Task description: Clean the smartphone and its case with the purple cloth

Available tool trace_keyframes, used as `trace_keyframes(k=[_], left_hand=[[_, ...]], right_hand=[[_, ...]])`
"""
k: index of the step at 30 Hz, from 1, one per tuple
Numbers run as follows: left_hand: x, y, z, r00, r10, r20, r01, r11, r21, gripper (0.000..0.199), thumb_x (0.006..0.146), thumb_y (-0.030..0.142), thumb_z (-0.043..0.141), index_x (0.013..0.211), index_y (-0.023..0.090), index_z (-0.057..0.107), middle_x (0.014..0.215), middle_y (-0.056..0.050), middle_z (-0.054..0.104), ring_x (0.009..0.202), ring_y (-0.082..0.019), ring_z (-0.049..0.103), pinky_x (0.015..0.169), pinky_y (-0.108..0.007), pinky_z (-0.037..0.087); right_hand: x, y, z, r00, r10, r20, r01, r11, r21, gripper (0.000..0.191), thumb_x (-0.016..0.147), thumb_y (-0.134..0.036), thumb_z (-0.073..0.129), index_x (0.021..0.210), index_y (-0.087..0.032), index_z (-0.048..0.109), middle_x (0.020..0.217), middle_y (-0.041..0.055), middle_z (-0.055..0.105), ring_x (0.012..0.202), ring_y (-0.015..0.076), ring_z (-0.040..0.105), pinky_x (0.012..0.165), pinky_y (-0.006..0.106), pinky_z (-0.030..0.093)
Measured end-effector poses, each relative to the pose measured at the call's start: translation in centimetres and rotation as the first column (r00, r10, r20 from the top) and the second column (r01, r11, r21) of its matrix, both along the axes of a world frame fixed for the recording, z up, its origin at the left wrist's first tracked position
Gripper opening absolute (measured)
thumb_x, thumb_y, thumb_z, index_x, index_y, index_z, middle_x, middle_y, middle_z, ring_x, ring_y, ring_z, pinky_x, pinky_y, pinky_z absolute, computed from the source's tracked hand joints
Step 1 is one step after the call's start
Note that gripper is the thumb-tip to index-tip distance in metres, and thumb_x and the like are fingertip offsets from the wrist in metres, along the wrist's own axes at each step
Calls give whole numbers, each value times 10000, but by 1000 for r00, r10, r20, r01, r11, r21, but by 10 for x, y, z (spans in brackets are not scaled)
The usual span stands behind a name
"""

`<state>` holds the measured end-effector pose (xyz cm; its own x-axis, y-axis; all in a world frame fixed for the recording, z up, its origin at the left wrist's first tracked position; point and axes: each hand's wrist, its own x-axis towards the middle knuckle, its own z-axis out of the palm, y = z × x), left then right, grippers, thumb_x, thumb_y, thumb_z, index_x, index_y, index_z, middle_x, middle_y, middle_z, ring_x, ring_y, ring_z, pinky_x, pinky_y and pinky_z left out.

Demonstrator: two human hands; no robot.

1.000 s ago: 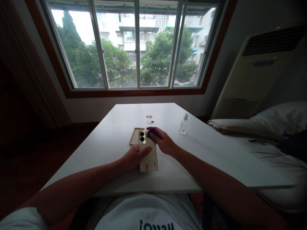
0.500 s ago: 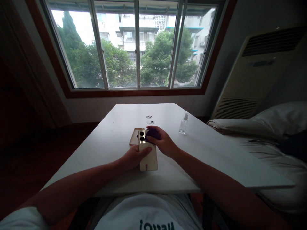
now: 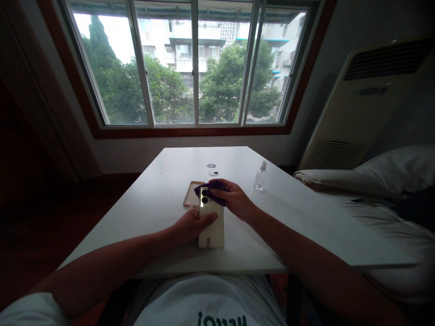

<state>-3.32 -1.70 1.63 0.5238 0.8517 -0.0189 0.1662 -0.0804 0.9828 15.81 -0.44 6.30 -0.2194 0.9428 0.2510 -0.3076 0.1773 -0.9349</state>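
A pale gold phone [image 3: 211,228] is held above the white table [image 3: 152,190], its back with the dark round camera lenses facing me. My left hand [image 3: 192,224] grips its left side, thumb across the back. Pinched in my right hand [image 3: 236,201] is a purple cloth [image 3: 220,184], which lies over the phone's top edge and upper right corner, beside the lenses. Behind the phone, to the left, a phone case [image 3: 190,194] with an orange-brown rim rests on the table, partly hidden by the cloth and phone.
A clear spray bottle [image 3: 260,177] stands on the table to the right. Two small round items [image 3: 213,173] lie farther back near the middle. A cushioned seat with pale covers [image 3: 384,194] is beyond the right table edge, and a window is ahead.
The phone has shifted slightly toward me and to the right. The purple cloth has spread over the phone's top edge, reaching farther left, and my right hand has moved slightly right.
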Motion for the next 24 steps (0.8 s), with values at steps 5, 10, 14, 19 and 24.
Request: trace_keyframes(k=[5, 10, 14, 19, 24], left_hand=[[0, -3, 3, 999, -19, -27, 18, 1000, -17, 501, 848, 558, 712, 946, 67, 742, 939, -149, 753, 837, -242, 713, 709, -306, 552], [-1, -2, 0, 998, -61, -28, 60, 998, -35, 535, 828, 585, 719, 973, 70, 743, 984, -160, 752, 875, -267, 717, 749, -337, 563], [-3, 1, -2, 996, -85, -42, 84, 996, -21, 571, 814, 620, 713, 978, 74, 749, 1007, -165, 751, 915, -293, 717, 769, -354, 564], [-1, 1, 1, 993, -117, -25, 117, 993, -16, 568, 808, 610, 722, 982, 70, 744, 999, -159, 751, 897, -278, 716, 755, -335, 560], [0, -1, 3, 992, -123, -41, 123, 992, -11, 533, 825, 588, 715, 977, 78, 751, 995, -149, 754, 900, -272, 715, 756, -326, 558]], right_hand=[[1, 1, 2, 997, -47, 68, 47, 999, 4, 356, 784, -373, 834, 1067, -175, 747, 1033, 68, 747, 901, 169, 705, 797, 261, 560], [-2, -2, 8, 973, -134, 188, 129, 991, 39, 405, 727, -383, 866, 1025, -138, 742, 983, 90, 755, 884, 197, 709, 810, 307, 574], [-8, -6, 12, 961, -197, 193, 211, 976, -52, 443, 680, -366, 893, 1013, -121, 735, 965, 103, 757, 847, 201, 712, 784, 309, 584], [-14, -5, 14, 923, -271, 272, 307, 946, -101, 502, 649, -421, 910, 1021, -129, 742, 973, 111, 760, 845, 225, 721, 721, 303, 593], [-15, -4, 15, 889, -308, 339, 355, 931, -84, 565, 617, -505, 914, 1009, -135, 746, 956, 113, 760, 834, 235, 717, 663, 291, 585]])
